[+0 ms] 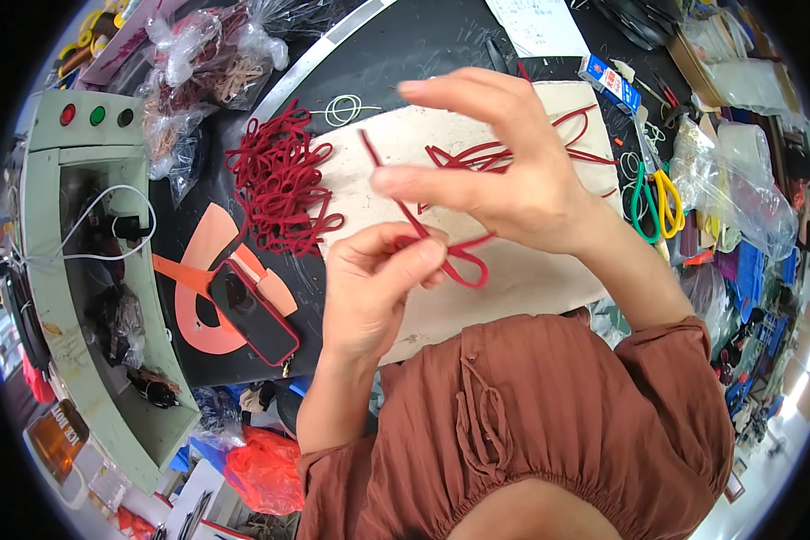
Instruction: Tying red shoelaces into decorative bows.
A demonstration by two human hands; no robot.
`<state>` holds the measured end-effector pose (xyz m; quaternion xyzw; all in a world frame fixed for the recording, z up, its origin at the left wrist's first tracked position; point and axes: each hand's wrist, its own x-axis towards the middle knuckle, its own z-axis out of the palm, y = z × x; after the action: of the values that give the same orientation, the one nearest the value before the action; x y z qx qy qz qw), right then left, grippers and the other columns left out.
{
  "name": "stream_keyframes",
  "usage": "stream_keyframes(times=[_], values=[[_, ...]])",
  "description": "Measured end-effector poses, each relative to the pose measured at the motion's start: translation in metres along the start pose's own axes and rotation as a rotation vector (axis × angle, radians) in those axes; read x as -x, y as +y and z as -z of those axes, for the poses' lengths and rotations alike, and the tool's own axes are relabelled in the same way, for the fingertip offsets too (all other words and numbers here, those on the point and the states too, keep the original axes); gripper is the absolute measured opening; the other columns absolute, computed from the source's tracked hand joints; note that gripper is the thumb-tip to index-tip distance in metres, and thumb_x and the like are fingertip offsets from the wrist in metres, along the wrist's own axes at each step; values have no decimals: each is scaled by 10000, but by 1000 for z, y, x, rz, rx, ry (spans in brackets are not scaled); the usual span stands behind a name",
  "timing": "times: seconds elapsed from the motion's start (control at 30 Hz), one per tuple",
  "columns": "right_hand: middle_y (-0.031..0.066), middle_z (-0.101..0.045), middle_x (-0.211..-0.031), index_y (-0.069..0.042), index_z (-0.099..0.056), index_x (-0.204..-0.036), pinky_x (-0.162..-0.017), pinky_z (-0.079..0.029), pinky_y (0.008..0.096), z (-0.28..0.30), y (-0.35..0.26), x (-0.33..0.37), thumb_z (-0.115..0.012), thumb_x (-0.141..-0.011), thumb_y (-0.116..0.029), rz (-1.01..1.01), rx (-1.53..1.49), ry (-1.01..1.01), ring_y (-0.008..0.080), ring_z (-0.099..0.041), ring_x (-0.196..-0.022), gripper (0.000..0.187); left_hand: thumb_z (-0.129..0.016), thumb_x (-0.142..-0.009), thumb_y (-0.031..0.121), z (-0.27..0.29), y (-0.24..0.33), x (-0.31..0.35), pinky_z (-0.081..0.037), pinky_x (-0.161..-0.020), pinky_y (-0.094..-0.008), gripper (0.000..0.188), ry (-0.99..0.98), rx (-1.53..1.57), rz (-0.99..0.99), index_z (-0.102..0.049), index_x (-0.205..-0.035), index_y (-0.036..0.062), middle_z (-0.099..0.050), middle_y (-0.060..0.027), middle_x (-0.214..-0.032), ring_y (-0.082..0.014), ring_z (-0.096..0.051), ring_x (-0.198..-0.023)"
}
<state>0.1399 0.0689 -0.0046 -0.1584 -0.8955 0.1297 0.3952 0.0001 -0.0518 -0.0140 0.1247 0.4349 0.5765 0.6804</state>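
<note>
One broad, dark, scuffed surface [396,63]; grey-green metal cabinet [81,137] at left. Pale rectangular board [513,283] on surface, perhaps shielding it; crumpled clear plastic bags [733,193] at right. Tangled dark-red cord heap [279,184] overlaps board's left edge, seemingly for easy reach. Right hand [535,184]: fingers spread, seemingly released. Left hand [373,279]: fingers pinch looped dark-red cord [484,270] above board, likely so crossing won't slip.

Print — blue box [610,85], cup [58,436]; writing — paper [538,29]

So the dark red cord [412,219] is up over the cream board [522,279], doubled into a small loop, pinched in the left hand [378,270], one end slanting towards the board's far-left corner.
</note>
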Motion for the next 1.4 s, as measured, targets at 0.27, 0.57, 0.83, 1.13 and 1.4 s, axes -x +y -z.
stream_keyframes(times=[0.27,0.57,0.83,1.13,1.4], values=[[32,-614,-809,-85,-660,-811,-580,-468,286,-26,19,15,-634,-533,-16,112,-32,78,205,-559,-712,288,-588,-788,-2,4,4,8,-491,-623,-250,127,0,164,-122,-609,-912,-16,-627,-105,-855,-126,-584,-651],[111,-590,-772,16,-621,-867,-503,-482,276,-39,-24,36,-593,-554,-54,180,-137,172,202,-555,-615,322,-519,-870,104,3,-7,-10,-447,-731,-226,149,82,302,-188,-572,-984,25,-609,-45,-909,-102,-571,-816],[49,-582,-917,-40,-645,-844,-748,-401,316,0,-39,20,-615,-556,-28,-64,-32,-82,195,-510,-880,290,-574,-818,8,6,-22,-15,-417,-746,-221,126,103,-154,-442,-590,-940,-13,-588,-51,-888,-94,-537,-820],[18,-603,-778,15,-608,-905,-597,-431,183,2,-26,15,-627,-789,-79,-986,-1196,-145,49,-540,-692,151,-596,-793,-29,1,-8,-2,-431,-735,-223,112,-79,-261,-369,-582,-904,-45,-600,-61,-862,-97,-546,-795],[19,-576,-781,-3,-553,-972,-622,-435,221,-6,-40,26,-600,-804,-76,-694,-982,-94,72,-537,-696,189,-602,-768,-63,0,-5,0,-473,-676,-217,145,8,-410,-468,-579,-911,-59,-616,-84,-856,-101,-582,-738]])
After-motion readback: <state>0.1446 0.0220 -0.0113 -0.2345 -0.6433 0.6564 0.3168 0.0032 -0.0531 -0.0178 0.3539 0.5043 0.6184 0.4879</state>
